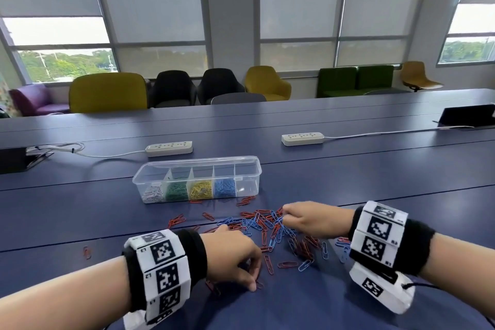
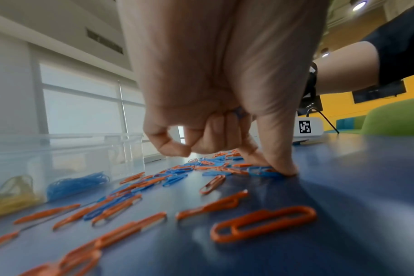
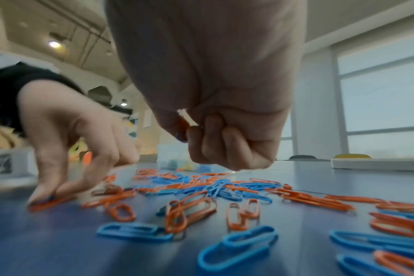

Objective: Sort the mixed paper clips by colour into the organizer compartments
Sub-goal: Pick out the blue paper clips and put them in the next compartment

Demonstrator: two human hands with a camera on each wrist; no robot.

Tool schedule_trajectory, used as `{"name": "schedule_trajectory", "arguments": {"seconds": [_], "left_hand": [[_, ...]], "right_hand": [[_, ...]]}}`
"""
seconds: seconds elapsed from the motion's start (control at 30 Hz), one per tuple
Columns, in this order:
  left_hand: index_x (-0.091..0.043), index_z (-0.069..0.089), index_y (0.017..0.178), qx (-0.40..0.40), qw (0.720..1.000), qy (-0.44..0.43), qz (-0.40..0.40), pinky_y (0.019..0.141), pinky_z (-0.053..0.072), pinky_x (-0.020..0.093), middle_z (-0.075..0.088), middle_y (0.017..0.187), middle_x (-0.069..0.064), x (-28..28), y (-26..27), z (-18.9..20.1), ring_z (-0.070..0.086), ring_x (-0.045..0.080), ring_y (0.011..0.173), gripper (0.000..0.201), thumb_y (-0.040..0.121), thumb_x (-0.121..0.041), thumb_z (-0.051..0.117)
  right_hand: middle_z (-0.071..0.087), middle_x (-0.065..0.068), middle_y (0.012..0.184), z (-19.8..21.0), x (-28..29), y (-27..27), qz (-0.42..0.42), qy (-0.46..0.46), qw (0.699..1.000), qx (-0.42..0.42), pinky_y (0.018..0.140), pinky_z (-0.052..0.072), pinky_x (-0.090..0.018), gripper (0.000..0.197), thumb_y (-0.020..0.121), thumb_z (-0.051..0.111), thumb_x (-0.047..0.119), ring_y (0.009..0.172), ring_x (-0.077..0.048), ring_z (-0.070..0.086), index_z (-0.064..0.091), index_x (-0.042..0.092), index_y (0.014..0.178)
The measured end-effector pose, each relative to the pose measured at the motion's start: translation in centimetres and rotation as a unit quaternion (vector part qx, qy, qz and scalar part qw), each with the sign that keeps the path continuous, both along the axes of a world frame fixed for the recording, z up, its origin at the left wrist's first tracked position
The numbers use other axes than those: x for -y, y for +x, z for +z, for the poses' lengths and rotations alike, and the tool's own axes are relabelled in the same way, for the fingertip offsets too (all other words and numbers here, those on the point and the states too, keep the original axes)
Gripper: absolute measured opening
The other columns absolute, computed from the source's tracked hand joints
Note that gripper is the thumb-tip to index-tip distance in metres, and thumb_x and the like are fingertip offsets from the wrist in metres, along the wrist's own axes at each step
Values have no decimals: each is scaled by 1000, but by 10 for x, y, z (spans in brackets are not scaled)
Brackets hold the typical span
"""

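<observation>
Long dark-blue table (image 1: 375, 185), seams running across. On it: clear plastic organizer (image 1: 197, 179) mid-table; loose red and blue paper clips (image 1: 267, 225) scattered in front of organizer, one stray red clip (image 1: 86, 252) apart at left. Two white power strips (image 1: 169, 148) (image 1: 302, 138) behind organizer, cords trailing outward. Black devices at far left (image 1: 13, 159) and far right (image 1: 468, 115) edges; type unclear.

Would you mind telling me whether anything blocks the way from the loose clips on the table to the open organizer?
Nothing visible does. The organizer stands open-topped just beyond the loose clips, with bare table between; its rightmost compartment looks empty.
</observation>
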State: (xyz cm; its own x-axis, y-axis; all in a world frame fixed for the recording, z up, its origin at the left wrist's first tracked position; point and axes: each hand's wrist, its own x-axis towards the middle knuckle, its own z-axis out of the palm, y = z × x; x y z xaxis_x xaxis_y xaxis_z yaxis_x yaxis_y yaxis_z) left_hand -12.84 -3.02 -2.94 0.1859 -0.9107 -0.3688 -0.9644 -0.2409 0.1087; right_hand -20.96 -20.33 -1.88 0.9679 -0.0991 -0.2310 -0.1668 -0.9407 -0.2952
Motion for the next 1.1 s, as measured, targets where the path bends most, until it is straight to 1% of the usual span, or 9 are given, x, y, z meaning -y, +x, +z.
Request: {"name": "schedule_trajectory", "arguments": {"seconds": [0.1,0.23,0.33,0.43,0.6,0.7,0.87,0.97,1.1], "left_hand": [[-18,56,98,-5,999,5,37,92,26,34,62,106,5,-4,1,1,53,20,102,23,93,-39,51],[-13,43,82,-214,960,-53,171,65,32,26,45,76,6,-8,13,13,40,18,67,23,98,-29,38],[-19,32,63,-573,739,-130,331,46,24,20,27,56,-3,-9,24,21,22,10,47,25,87,-14,31],[-15,33,59,-742,555,-169,337,34,23,17,26,52,-1,-9,32,24,25,10,41,20,78,-10,29],[-11,38,60,-790,448,-190,374,26,23,14,29,50,0,2,37,20,31,10,34,21,78,-8,28],[-11,44,70,-718,546,-161,401,31,18,14,29,54,-3,7,40,17,24,6,37,23,89,-6,31],[-11,62,105,-213,926,-151,274,56,36,15,63,87,4,23,47,17,50,6,64,23,98,-17,41],[-17,57,118,-32,973,-85,214,74,37,24,58,118,10,26,51,18,56,22,105,40,86,-41,62],[-19,55,114,13,979,-51,197,80,37,24,56,118,2,29,56,5,52,18,109,57,72,-53,72]], "right_hand": [[44,5,65,3,11,-2,-19,59,998,27,55,32,-18,32,101,34,24,52,-3,40,31,18,70],[53,6,60,3,16,-5,-23,152,987,57,45,30,-12,27,93,41,8,41,-3,38,28,16,70],[38,5,54,2,15,-2,-47,281,955,82,43,23,-17,30,92,37,4,44,-6,27,30,17,66],[29,2,55,2,13,0,-73,451,887,68,46,11,-24,34,93,33,6,44,-10,17,31,18,61],[35,-4,52,11,15,3,-56,547,835,17,45,16,-22,15,75,41,22,48,-15,7,43,13,63],[44,-3,51,11,22,2,-74,527,846,21,45,19,-21,26,88,35,17,42,-11,13,55,12,73],[29,1,55,6,34,3,-128,559,819,25,42,14,-18,26,87,27,6,46,-9,15,41,14,67],[27,2,58,3,40,3,-115,586,802,-3,42,16,-18,15,80,32,9,48,-9,16,37,15,68],[25,3,61,2,42,4,-85,588,803,-41,43,17,-18,7,63,43,15,51,-9,15,37,18,66]]}}
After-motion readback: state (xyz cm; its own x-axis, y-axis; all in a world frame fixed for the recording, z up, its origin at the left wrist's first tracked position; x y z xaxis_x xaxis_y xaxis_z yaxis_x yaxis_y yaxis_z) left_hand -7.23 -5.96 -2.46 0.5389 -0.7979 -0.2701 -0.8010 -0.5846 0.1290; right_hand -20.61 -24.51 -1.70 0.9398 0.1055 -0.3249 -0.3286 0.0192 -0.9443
